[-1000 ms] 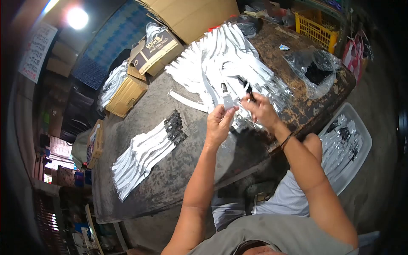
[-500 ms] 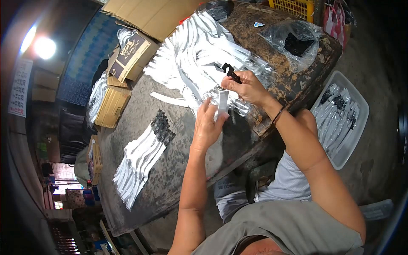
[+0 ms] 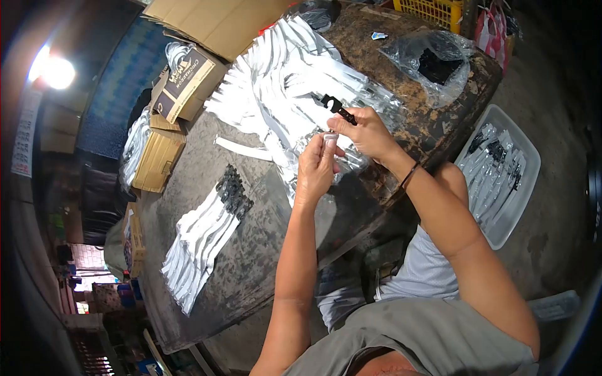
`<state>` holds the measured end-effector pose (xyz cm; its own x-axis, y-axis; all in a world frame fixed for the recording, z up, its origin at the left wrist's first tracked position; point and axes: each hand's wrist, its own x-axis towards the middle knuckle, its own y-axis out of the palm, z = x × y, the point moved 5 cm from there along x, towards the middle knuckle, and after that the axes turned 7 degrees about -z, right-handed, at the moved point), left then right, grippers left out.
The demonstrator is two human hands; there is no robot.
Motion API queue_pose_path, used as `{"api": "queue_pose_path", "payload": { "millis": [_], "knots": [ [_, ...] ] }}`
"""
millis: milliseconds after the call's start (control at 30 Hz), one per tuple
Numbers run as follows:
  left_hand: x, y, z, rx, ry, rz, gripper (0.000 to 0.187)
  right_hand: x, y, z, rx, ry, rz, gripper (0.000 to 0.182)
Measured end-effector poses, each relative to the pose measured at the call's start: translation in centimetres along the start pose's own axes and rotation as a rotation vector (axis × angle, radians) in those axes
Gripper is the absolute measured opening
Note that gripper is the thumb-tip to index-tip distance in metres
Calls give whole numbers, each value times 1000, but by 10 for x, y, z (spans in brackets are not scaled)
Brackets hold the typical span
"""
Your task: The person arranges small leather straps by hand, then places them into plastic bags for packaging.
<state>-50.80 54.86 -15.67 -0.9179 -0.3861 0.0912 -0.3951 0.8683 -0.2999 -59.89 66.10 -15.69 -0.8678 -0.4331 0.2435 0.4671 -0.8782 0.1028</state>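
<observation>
My left hand [image 3: 316, 172] pinches the end of a white strip [image 3: 330, 136], thumb on top. Close beside it, my right hand [image 3: 375, 135] grips a black plastic hook [image 3: 339, 109] with a rounded opening at its tip. The two hands almost meet at the strip's end, and my fingers hide where strip and hook come together. Beneath and beyond them spreads a large pile of white strips [image 3: 266, 81], some in shiny clear wrapping. Left of my left arm lies a neat bundle of white strips [image 3: 195, 241] with black pieces [image 3: 234, 193] at their upper ends.
A worn dark table [image 3: 263, 241] carries the piles. Cardboard boxes [image 3: 191, 84] stand at its far left. A clear bag [image 3: 461, 47] with black pieces lies at the upper right. On the floor, a pale plastic tub [image 3: 532, 169] holds wrapped strips with black ends.
My left hand has closed from spread fingers to a pinch on the strip's end and moved closer to my right hand. The right hand keeps the black hook.
</observation>
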Motion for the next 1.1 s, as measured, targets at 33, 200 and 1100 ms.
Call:
{"api": "queue_pose_path", "payload": {
  "millis": [33, 200, 1100],
  "knots": [
    [1, -3, 3, 1, -6, -18, 22, 1, 3, -2, -3, -7, 9, 26],
    [6, -24, 30, -31, -34, -118, 22, 7, -2, -14, -36, 144, 5, 43],
    [8, -39, 47, -197, -104, -177, 38, -18, 10, 15, -720, -457, 70, 21]
  ]
}}
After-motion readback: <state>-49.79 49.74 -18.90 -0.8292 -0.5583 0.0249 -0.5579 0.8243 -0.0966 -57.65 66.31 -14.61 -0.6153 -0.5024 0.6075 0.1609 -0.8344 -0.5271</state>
